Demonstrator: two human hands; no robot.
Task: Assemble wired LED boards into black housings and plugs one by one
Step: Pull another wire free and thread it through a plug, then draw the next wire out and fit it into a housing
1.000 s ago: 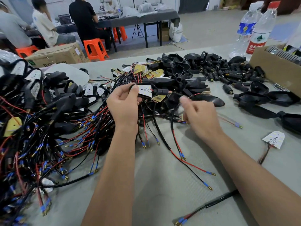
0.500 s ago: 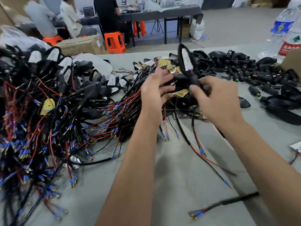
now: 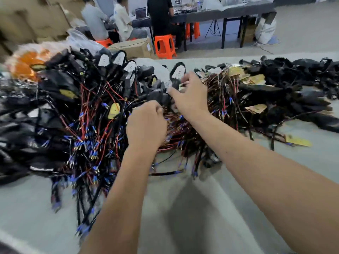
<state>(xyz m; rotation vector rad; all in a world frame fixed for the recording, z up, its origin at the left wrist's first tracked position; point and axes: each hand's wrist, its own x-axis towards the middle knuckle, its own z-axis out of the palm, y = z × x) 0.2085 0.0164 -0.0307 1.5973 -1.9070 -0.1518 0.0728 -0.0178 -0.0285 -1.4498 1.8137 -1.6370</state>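
A: Work surface: a smooth pale grey table (image 3: 192,213) in a workshop, with orange plastic stools (image 3: 164,45) and a brown cardboard box (image 3: 132,47) on the floor behind it.

B: Report your grip first.

A: Your right hand (image 3: 190,97) is raised above the heap with fingers curled; thumb and fingertips meet at a black housing (image 3: 177,74) whose teardrop shell frames a white LED board. The image is blurred, so the exact contact cannot be confirmed. Your left hand (image 3: 145,125) sits lower and nearer, fingers curled into the wires; what it grips is hidden.

B: Surroundings of the grip?

A: Both hands are over a tangled pile of assemblies (image 3: 88,114): thin red and black leads with blue-sleeved brass tips, glossy black shells, flat yellow boards. Well to your right lies a heap of empty black housings and plugs (image 3: 293,76).
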